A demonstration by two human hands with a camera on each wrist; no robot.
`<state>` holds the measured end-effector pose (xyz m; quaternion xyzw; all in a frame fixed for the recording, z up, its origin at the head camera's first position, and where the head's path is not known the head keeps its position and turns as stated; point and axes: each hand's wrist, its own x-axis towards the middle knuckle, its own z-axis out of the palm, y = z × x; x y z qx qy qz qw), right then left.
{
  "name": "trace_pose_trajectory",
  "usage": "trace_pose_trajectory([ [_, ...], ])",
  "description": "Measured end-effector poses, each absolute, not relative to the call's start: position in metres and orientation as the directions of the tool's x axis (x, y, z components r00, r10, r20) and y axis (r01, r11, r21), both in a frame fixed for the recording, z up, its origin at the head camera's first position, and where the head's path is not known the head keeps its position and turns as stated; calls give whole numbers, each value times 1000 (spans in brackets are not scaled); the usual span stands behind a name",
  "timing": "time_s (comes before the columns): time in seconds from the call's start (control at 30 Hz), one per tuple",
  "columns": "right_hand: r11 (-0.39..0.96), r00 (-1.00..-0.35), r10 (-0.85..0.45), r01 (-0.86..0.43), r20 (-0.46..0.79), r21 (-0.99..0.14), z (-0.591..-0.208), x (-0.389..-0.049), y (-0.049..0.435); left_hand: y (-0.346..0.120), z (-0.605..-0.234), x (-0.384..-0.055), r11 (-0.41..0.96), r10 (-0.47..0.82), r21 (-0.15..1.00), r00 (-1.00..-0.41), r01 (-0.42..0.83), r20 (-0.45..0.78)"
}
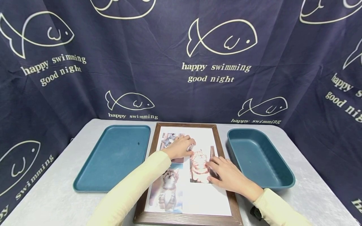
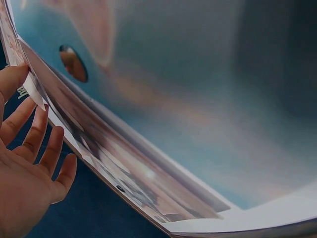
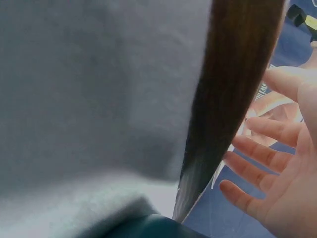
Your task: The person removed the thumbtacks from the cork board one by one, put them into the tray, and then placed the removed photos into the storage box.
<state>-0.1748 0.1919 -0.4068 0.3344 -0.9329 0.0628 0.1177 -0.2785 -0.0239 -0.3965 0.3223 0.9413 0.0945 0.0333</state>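
A brown wooden frame [image 1: 223,150] lies on the table around a white sheet [image 1: 209,199]. On the sheet's right part is an orange kitten photo [image 1: 199,163]. My left hand [image 1: 181,147] pinches that photo near its upper left corner; the left wrist view shows a pale corner between thumb and fingers [image 2: 37,121]. At the photo's right edge, my right hand [image 1: 227,174] touches with extended fingers [image 3: 267,153]. Two more photos occupy the left: a grey cat photo [image 1: 168,140], partly covered by my left hand, and a tabby kitten photo [image 1: 167,191] below it.
A flat blue-green tray [image 1: 116,157] lies left of the frame. On the right stands a deeper blue-green bin [image 1: 258,157]. Dark blue cloth [image 1: 169,62] with fish drawings hangs behind the grey-white table [image 1: 314,201].
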Motion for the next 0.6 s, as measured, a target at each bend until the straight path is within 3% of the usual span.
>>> trace_pose_trajectory([
  [0.6,784,-741,-591,-620,319,13,-382,-175,200,-21,-393,-279,782,604,207,-797,588,-19],
])
